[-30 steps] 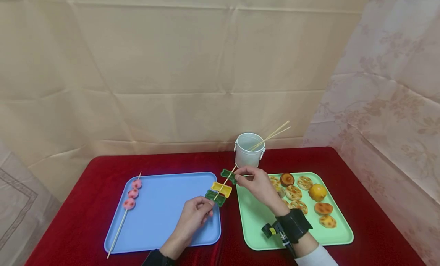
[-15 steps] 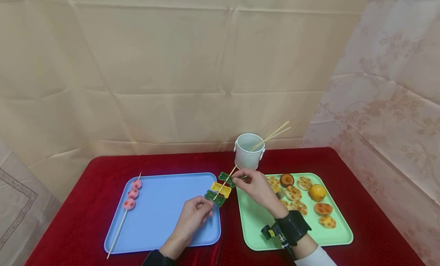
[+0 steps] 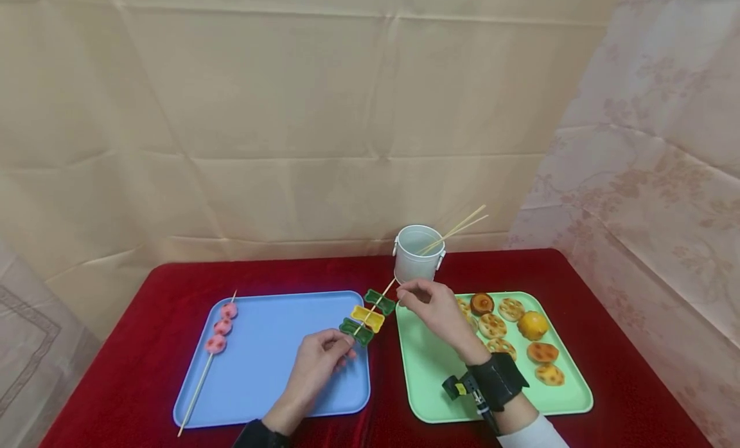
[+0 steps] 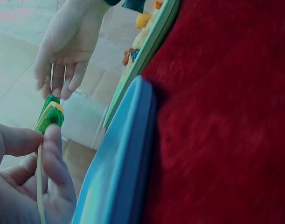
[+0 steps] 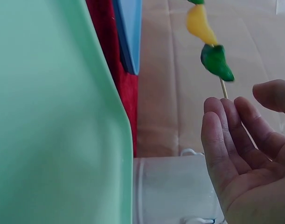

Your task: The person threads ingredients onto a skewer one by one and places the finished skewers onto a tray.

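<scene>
My left hand (image 3: 314, 366) pinches a wooden skewer (image 4: 39, 182) just below the pieces threaded on it, above the blue tray's right side. On the skewer sit a near green pepper piece (image 3: 356, 331), a yellow pepper piece (image 3: 368, 319) and a far green pepper piece (image 5: 217, 63). Past the far green piece, the bare skewer tip (image 3: 390, 286) sticks out. My right hand (image 3: 440, 312) is beside that piece with nothing in its grasp. In the right wrist view its thumb stands apart from the loosely bent fingers (image 5: 216, 140).
A blue tray (image 3: 277, 371) bears a skewer of pink balls (image 3: 216, 344). On the green tray (image 3: 424, 384) lie lotus slices (image 3: 492, 326), a mushroom (image 3: 482, 303) and other toy foods. A white bucket (image 3: 413, 267) behind holds spare skewers (image 3: 462, 225).
My right hand has let go of the far green pepper piece and now stands slightly apart from it. The left hand and skewer have shifted a little left.
</scene>
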`<action>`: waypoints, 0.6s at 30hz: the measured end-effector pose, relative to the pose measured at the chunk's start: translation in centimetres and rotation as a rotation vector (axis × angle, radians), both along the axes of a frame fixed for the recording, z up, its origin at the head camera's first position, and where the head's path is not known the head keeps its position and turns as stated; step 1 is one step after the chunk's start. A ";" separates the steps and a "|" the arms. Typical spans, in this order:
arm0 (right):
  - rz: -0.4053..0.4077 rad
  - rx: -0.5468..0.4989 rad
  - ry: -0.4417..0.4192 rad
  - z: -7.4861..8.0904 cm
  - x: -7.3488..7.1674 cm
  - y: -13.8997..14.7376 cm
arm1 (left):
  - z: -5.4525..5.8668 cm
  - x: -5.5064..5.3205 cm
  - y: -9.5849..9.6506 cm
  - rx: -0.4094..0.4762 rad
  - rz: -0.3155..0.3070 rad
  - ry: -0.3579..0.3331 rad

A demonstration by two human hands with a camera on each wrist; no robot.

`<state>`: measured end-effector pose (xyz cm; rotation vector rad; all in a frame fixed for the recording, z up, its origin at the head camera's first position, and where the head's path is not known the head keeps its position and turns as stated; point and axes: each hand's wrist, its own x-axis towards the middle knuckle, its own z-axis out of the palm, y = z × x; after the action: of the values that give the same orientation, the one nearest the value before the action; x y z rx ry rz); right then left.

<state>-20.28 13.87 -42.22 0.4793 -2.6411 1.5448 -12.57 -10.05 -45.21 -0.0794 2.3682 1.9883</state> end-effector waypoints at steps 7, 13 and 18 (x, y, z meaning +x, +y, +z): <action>0.001 -0.004 0.000 0.3 -0.1 0.5 | 0.8 -0.1 -2.1 -0.238 0.050 0.045; 0.000 -0.007 -0.029 0.3 -0.1 0.5 | 0.8 0.3 -4.3 -0.374 0.108 0.053; 0.008 -0.010 -0.037 0.3 -0.1 0.6 | 0.6 0.9 -6.1 -0.442 0.174 0.047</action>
<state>-20.43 14.47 -41.97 0.4655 -2.6601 1.5840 -11.72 -16.14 -44.60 -0.2641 2.8755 1.4962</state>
